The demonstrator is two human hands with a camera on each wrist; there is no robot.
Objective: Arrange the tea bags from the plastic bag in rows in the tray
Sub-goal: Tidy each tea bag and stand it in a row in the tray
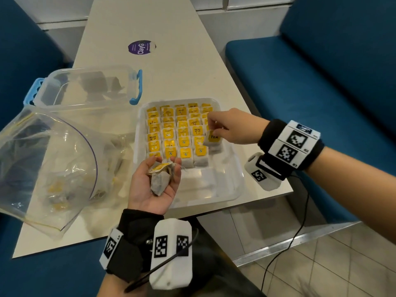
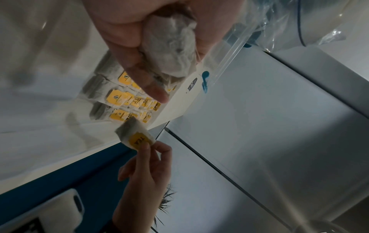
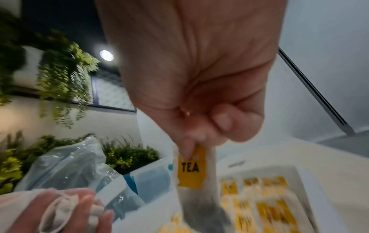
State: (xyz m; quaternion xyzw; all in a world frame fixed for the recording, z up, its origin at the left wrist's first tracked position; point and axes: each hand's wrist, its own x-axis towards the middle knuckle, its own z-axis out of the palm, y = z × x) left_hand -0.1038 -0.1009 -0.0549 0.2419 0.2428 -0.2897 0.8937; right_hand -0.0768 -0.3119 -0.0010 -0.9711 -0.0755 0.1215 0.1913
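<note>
The right hand (image 1: pixel 227 127) pinches one tea bag (image 1: pixel 212 139) by its upper edge, at the yellow "TEA" tag, and holds it over the right side of the tray (image 1: pixel 232 189), just above the shortest row. The left hand (image 1: pixel 155 185), palm up at the tray's near edge, cups a loose clump (image 1: pixel 160 175) of bags in curled fingers; at least two, the exact number hard to tell.

These bags look very light, soft and limp, with thin paper likely to tear or crumple if squeezed; the stiffer tag end seems the best place to grip, letting the pouch hang.

The tray holds five rows running away from its near edge. Four look about seven or eight bags long; overlap blurs the count. Left of the tray lies one plastic bag (image 1: pixel 42 168) with a few bags inside, and beyond it one clear box (image 1: pixel 90 86), all on the surface (image 1: pixel 150 24).
</note>
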